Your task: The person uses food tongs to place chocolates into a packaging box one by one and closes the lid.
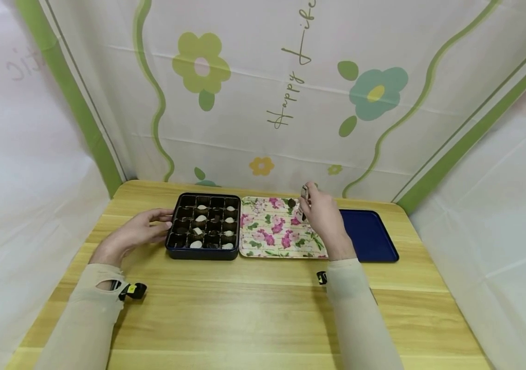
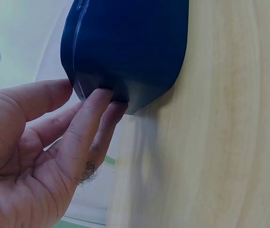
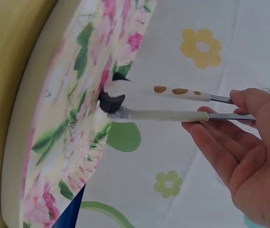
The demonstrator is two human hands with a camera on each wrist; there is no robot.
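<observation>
Fingertips of my left hand (image 1: 144,227) touch the outer left side of a dark blue box (image 2: 125,42). The box holds a black divided insert with several white and dark chocolates (image 1: 201,219). My right hand (image 1: 323,216) grips a pair of small tongs (image 3: 173,115) with white arms and metal handles. Between the tong tips is a dark chocolate (image 3: 111,102), low over the floral tray (image 1: 267,226); whether it touches the tray I cannot tell. Another dark chocolate (image 1: 292,202) lies on the tray beside the tongs.
A dark blue lid or shallow tray (image 1: 374,239) lies right of the floral tray, partly behind my right arm. Everything stands on a wooden table (image 1: 225,308). Behind it hangs a white curtain (image 1: 253,77) printed with flowers.
</observation>
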